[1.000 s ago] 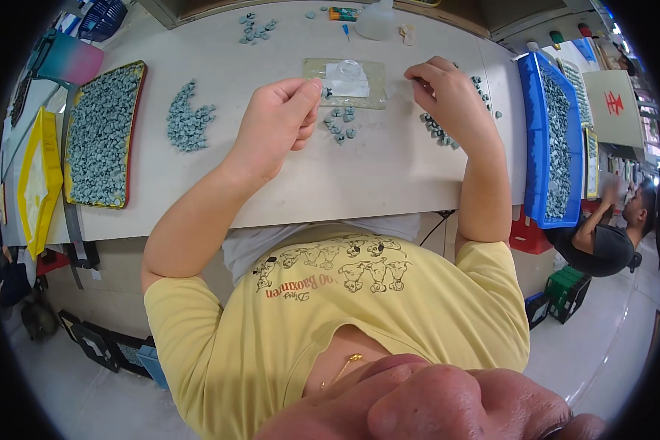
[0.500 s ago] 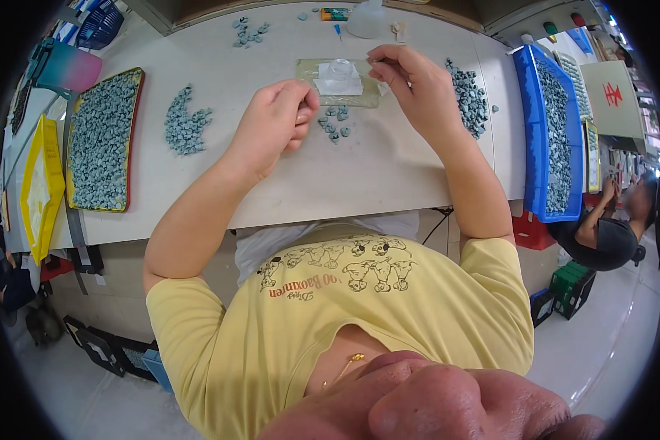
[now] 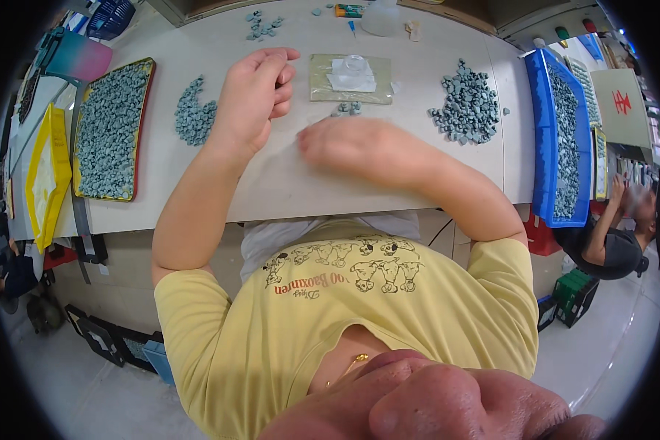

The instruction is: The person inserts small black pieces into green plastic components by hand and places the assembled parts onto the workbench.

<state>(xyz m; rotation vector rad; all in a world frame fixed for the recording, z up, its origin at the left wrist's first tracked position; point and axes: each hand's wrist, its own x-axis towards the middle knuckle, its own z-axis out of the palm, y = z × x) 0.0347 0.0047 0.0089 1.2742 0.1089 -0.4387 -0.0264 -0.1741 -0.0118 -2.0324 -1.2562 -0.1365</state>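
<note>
Notably, red lettering (image 3: 308, 284) marks the shirt (image 3: 271, 323) — right hand (image 3: 348, 149) near stones (image 3: 346, 109).

This looks like a workshop or small factory floor: loose heaps of blue-grey pieces (image 3: 465, 106) lie on a long bench (image 3: 282, 192), more fill a yellow-and-red tray (image 3: 146, 110) and a blue bin (image 3: 545, 161), crates (image 3: 573, 297) stand on the floor, and a co-worker (image 3: 601, 238) sits at the right.

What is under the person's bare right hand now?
Under the blurred right hand is the white tabletop. A few small blue-grey stone-like pieces show just past its far edge; anything directly beneath the hand is covered.
</note>
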